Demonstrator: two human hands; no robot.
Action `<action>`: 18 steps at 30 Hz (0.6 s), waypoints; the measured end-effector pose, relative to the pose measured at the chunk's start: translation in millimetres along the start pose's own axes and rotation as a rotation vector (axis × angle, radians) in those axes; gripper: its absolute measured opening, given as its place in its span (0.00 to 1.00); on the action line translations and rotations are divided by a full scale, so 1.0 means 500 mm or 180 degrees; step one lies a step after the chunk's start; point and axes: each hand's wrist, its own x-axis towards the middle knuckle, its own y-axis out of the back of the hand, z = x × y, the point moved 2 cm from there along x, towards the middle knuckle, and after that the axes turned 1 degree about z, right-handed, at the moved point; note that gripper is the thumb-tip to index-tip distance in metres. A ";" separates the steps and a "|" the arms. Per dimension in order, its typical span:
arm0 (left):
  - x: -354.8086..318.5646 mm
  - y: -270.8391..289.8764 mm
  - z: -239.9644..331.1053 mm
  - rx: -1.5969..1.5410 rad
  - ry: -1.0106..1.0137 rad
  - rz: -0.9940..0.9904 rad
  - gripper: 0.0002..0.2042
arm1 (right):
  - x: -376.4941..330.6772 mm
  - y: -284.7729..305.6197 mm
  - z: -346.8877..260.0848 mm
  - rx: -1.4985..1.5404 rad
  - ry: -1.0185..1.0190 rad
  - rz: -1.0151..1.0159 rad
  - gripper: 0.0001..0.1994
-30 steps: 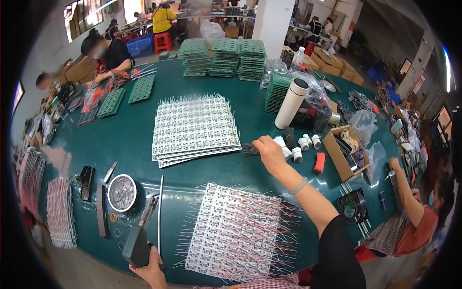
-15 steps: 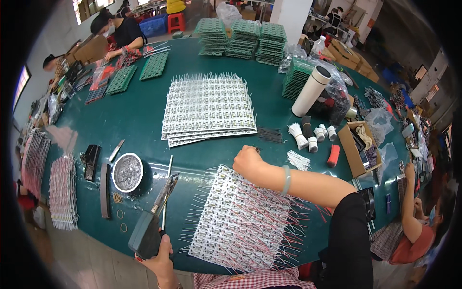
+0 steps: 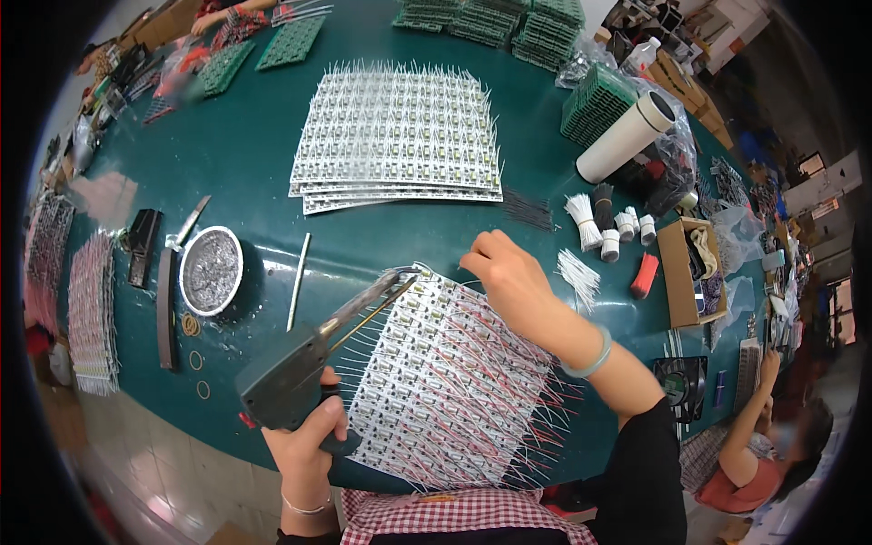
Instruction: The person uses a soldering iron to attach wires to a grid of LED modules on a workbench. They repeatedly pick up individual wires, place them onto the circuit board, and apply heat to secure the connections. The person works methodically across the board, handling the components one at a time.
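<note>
Green worktable in a busy workshop, with a co-worker over at the right edge. Lying flat right in front of the person's checked apron is a white circuit-board panel, sitting a bit askew, red and white leads fanned over its right half. Left hand is wrapped around the handle of a dark soldering gun, tip right at the panel's top corner; can't tell if it's actually touching. Right hand is just beside that corner, fingers curled in a pinch, but whether they've got a wire in them I honestly can't tell.

Handling-wise, I'd guess the panel is light and fairly stiff, but those leads look floppy and the joints probably hate being tugged. I'd take it by the bare board edges, not the wires. Gun looks chunkier, so a full grip on the handle makes sense. Keep fingers off the metal end, it's likely hot.
</note>
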 end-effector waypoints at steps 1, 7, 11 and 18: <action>0.002 -0.007 -0.004 0.0117 0.0044 -0.0048 0.22 | -0.012 -0.007 -0.004 0.0194 -0.0073 0.0114 0.08; 0.010 -0.027 -0.046 0.1023 0.0014 -0.0125 0.20 | -0.060 -0.045 -0.033 0.0637 -0.0410 0.0569 0.13; 0.004 -0.037 -0.065 0.1302 -0.0122 -0.0291 0.18 | -0.094 -0.064 -0.039 0.0574 -0.0463 0.0641 0.14; 0.013 -0.067 -0.087 0.1790 -0.0560 -0.0499 0.08 | -0.098 -0.069 -0.043 0.0434 -0.0312 0.0578 0.16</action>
